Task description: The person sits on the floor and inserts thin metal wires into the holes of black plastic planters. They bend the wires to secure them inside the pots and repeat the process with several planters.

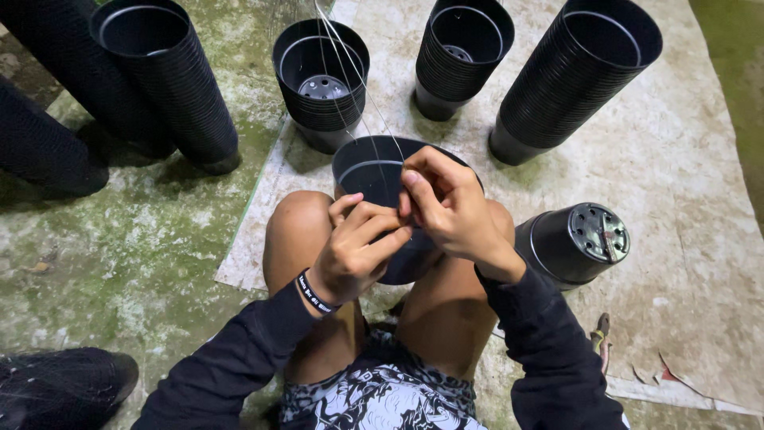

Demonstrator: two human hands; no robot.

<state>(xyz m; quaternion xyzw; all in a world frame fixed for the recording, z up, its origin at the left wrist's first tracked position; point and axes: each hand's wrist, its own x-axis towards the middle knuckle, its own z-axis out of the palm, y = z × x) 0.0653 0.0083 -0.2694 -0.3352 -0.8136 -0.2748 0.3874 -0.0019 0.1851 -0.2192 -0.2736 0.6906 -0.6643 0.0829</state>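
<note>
Item: black plastic pot [374, 171], wedged between the person's bare knees, mouth tilted away, seemingly so both hands stay free. Left hand [354, 247]: fingers curled, pinching at the pot's near rim. Right hand [450, 209]: thumb and forefinger pinching thin wire [358, 80], which runs taut upward out of view. Mat [700, 239]: worn sheet on mossy concrete; stacks of pots [322, 84] stand along its far edge, one stack [573, 243] lying sideways near the right knee.

Left hand [354, 251] and right hand [450, 207] pinch thin wire [358, 76] over a black pot [374, 169].
</note>
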